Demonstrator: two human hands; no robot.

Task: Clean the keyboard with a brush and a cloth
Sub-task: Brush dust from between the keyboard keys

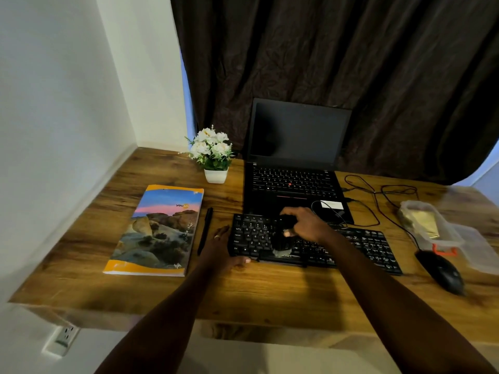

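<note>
Keyboard — black, flat on the wooden bench, just near of the open laptop. Long axis running left to right, slightly skewed: left end a little farther, right end angled nearer. Key rows facing up, space-bar edge toward the near side.

Left to right: book lying well left; pen between book and keyboard; left hand bracing the keyboard's left end, grip spread, fingers along the side, thumb at the near edge. Right hand over the left-middle keys, grip pinched shut on a dark brush, bristles down on the keys. Mouse and clear plastic box off to the right; cloth not identifiable with certainty.

Step in hand, judging by this: brushing dust from the keys. Best done with short, light strokes along the rows, sweeping one way toward an edge, keeping bristles angled into the gaps. Worth holding the left brace firm to stop sliding, and minding the cable behind.
</note>
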